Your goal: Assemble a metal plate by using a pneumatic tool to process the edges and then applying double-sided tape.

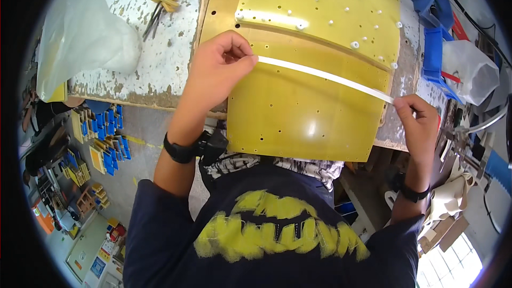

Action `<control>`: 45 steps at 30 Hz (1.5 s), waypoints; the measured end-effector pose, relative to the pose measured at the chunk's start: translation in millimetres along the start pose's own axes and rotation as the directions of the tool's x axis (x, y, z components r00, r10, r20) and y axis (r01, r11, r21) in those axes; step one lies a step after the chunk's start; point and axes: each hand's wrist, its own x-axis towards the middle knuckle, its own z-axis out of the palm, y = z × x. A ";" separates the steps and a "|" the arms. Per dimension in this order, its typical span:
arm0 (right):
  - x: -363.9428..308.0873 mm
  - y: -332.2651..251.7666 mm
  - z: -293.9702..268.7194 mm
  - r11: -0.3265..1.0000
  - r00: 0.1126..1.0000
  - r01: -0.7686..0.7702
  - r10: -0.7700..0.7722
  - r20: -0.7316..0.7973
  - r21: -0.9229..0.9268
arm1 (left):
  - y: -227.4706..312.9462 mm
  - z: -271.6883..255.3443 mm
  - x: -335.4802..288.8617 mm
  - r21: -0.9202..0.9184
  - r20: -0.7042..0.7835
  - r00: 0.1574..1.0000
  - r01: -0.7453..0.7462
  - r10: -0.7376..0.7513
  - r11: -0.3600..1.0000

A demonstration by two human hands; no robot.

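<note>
A narrow white strip point(325, 74) is stretched between my two hands. At its left end my left hand point(226, 64) pinches it between thumb and fingers. My right hand point(417, 120) grips the other end, a little lower and nearer to me. Beneath the strip lies a yellow board point(298, 112) with small holes, its near edge reaching over the table edge toward my lap. Beyond it sits a second yellow board point(320, 8), studded with white pegs and dotted with holes. Whether the strip touches the near board cannot be made out.
Left on the worn white table point(165, 64) are a clear plastic bag point(88, 42) and a yellow-handled tool point(163, 1). Blue bins point(434, 58) and another plastic bag point(469, 72) stand at the right. Yellow and blue parts point(101, 133) are on the floor at left.
</note>
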 end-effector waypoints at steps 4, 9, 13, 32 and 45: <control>13.0 22.5 -19.9 0.989 0.995 -0.070 0.060 -0.085 -0.127 | -3.0 12.5 11.5 0.146 -0.055 0.998 -0.035 0.043 0.989; 22.0 24.6 -33.9 0.958 0.991 -0.016 -0.023 -0.132 -0.285 | -3.2 14.8 16.4 0.287 -0.094 0.993 -0.038 0.068 0.957; 30.9 18.5 -32.4 0.923 0.987 0.024 -0.082 -0.135 -0.384 | -4.9 12.3 19.5 0.338 -0.073 0.995 -0.034 0.062 0.940; 37.7 22.9 -9.8 0.390 0.895 0.254 -0.442 0.062 -0.885 | 28.5 45.0 -1.4 0.880 0.008 0.952 -0.152 0.306 0.449; 39.3 24.2 1.4 0.250 0.872 0.279 -0.470 0.136 -0.927 | 28.8 130.8 -8.4 0.622 0.603 0.739 -0.671 0.301 0.403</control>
